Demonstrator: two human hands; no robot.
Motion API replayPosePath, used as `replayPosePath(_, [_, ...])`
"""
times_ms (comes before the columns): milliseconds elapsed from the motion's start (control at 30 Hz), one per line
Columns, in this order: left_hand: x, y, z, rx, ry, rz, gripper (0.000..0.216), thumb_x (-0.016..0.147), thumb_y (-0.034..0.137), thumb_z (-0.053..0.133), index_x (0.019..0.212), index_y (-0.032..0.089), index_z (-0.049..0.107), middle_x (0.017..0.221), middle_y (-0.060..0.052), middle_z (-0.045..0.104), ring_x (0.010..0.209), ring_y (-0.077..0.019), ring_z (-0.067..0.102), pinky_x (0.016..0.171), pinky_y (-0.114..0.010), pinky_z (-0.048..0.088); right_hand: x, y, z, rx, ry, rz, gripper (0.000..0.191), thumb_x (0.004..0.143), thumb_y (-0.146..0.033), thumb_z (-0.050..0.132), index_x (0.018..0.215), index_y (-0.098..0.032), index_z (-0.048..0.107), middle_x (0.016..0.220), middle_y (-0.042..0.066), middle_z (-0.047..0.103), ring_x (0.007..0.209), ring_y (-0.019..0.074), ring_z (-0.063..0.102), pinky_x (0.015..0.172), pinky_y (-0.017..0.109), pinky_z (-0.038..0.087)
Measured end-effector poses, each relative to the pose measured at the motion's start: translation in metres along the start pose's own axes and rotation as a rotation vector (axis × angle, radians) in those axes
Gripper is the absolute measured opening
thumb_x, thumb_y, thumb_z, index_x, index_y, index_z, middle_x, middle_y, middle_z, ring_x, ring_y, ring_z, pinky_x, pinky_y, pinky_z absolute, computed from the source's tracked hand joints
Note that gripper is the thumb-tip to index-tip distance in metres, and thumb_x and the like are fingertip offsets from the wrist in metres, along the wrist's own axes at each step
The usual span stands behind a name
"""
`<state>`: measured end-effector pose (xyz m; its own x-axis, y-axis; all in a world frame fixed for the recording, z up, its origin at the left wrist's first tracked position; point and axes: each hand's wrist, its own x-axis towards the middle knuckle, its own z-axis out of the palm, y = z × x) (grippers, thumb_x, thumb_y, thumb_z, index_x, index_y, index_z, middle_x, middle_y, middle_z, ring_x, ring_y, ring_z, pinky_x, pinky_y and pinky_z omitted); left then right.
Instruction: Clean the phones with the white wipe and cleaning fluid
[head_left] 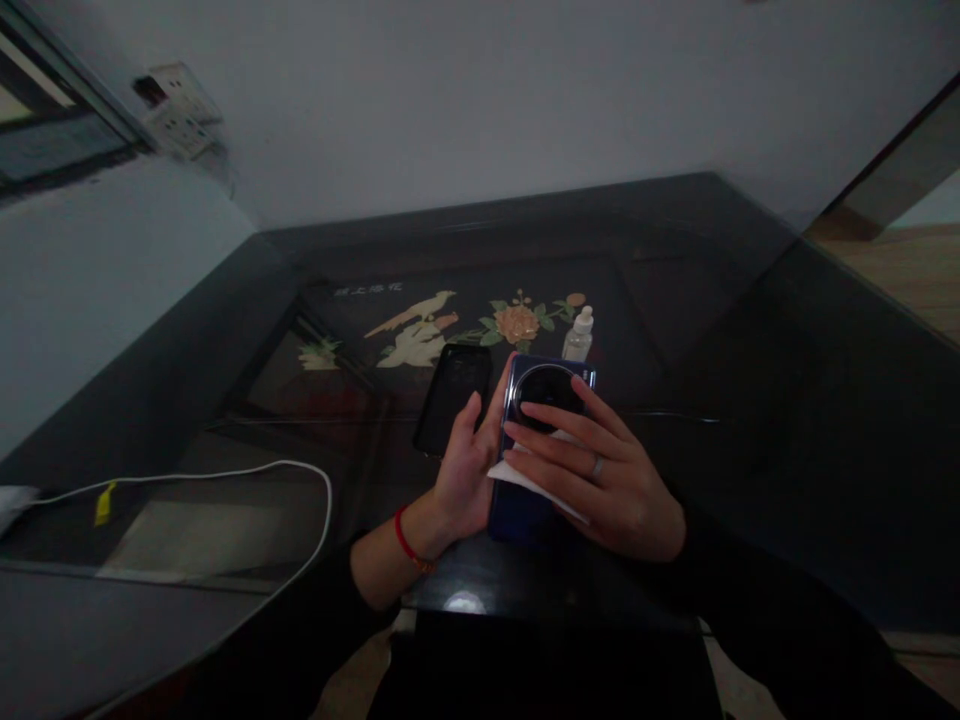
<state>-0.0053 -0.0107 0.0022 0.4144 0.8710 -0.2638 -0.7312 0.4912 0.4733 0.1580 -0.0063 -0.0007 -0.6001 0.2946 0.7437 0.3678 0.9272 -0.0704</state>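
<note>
A blue smartphone [516, 512] with a large round camera ring is held back side up over the dark table. My left hand [469, 470] supports it from the left, its fingers running behind the phone and its thumb raised. Across the phone's back lies my right hand [600, 470], pressing a white tissue [536, 485] against it; a ring is on one finger. Just left of the phone, a black phone case [452, 400] rests on the table. Beyond the phone's top right corner stands a small clear dropper bottle [577, 338] with a white top.
The dark glossy table [675, 260] has a bird-and-flower picture [450, 325] in its surface. A white cable [225, 472] with a yellow tag [104, 505] loops along the left side. Sockets [180, 112] sit on the wall at the upper left.
</note>
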Motion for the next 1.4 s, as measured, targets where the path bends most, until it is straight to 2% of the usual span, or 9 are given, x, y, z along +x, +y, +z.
replayPosePath(133, [0.0,0.002,0.0,-0.007,-0.008,0.023,0.055,0.098,0.049,0.02,0.151,0.034,0.023,0.144,-0.002,0.05,0.131,-0.0208,0.047,0.111,-0.038,0.03,-0.002,0.003,-0.007,0.16,-0.012,-0.03,0.023,0.088,-0.01,0.05,0.105,-0.011,0.065,0.105,0.009,0.074,0.114,0.0221,0.063,0.114,0.052,0.032])
replayPosePath(367, [0.005,0.002,-0.002,-0.04,0.026,0.031,0.053,0.097,0.047,0.028,0.149,0.034,0.026,0.142,-0.002,0.052,0.128,-0.0231,0.05,0.109,-0.041,0.032,-0.001,0.008,-0.023,0.154,0.191,0.212,0.04,0.085,-0.003,0.05,0.121,-0.015,0.061,0.113,0.013,0.071,0.112,0.0228,0.064,0.101,0.046,0.05])
replayPosePath(500, [0.006,-0.006,-0.002,-0.065,0.031,-0.01,0.054,0.097,0.043,0.029,0.15,0.032,0.025,0.137,-0.004,0.056,0.12,-0.0231,0.057,0.106,-0.04,0.036,0.0,0.007,-0.011,0.059,0.151,0.108,0.035,0.089,-0.007,0.052,0.122,-0.016,0.061,0.113,0.01,0.071,0.114,0.0213,0.063,0.104,0.045,0.048])
replayPosePath(733, [0.005,-0.007,-0.006,-0.054,0.02,-0.059,0.056,0.097,0.048,0.028,0.151,0.033,0.023,0.135,-0.005,0.058,0.115,-0.0221,0.06,0.104,-0.037,0.039,-0.001,0.003,0.008,-0.044,-0.059,-0.013,0.025,0.094,-0.01,0.047,0.111,-0.014,0.066,0.114,0.008,0.071,0.115,0.0211,0.062,0.111,0.054,0.038])
replayPosePath(867, [0.005,0.002,-0.003,-0.03,0.018,0.013,0.055,0.097,0.05,0.025,0.15,0.036,0.023,0.142,-0.002,0.051,0.126,-0.0216,0.052,0.11,-0.039,0.032,-0.002,0.001,0.0,0.057,-0.006,-0.089,0.02,0.093,-0.01,0.05,0.103,-0.01,0.067,0.102,0.008,0.075,0.108,0.0198,0.067,0.108,0.048,0.044])
replayPosePath(967, [0.004,0.004,0.0,-0.028,0.024,0.021,0.054,0.097,0.05,0.024,0.15,0.037,0.024,0.144,0.0,0.049,0.129,-0.023,0.049,0.111,-0.041,0.03,0.0,-0.001,-0.007,0.043,0.057,-0.066,0.021,0.092,-0.01,0.05,0.105,-0.01,0.067,0.105,0.01,0.074,0.113,0.0188,0.064,0.106,0.042,0.047])
replayPosePath(1167, [0.003,-0.002,-0.004,-0.015,-0.016,0.003,0.056,0.097,0.049,0.027,0.15,0.033,0.025,0.139,-0.003,0.054,0.126,-0.0209,0.052,0.111,-0.035,0.029,0.004,-0.001,0.005,-0.039,0.013,-0.002,0.027,0.094,-0.009,0.044,0.113,-0.009,0.064,0.117,0.013,0.069,0.121,0.0247,0.058,0.108,0.055,0.041])
replayPosePath(1300, [0.003,0.002,-0.003,-0.018,-0.011,0.011,0.056,0.097,0.052,0.024,0.151,0.036,0.021,0.146,-0.001,0.048,0.133,-0.022,0.046,0.113,-0.039,0.026,0.002,-0.001,0.004,0.074,0.035,-0.102,0.02,0.093,-0.01,0.049,0.102,-0.008,0.067,0.101,0.009,0.075,0.109,0.0204,0.066,0.106,0.045,0.047])
replayPosePath(1400, [0.002,0.006,0.001,-0.017,0.005,0.03,0.056,0.097,0.051,0.022,0.151,0.037,0.018,0.147,0.0,0.047,0.134,-0.0224,0.044,0.113,-0.041,0.026,0.002,-0.001,-0.003,0.07,0.072,-0.083,0.019,0.092,-0.01,0.051,0.102,-0.007,0.067,0.102,0.012,0.075,0.112,0.0202,0.064,0.105,0.041,0.047])
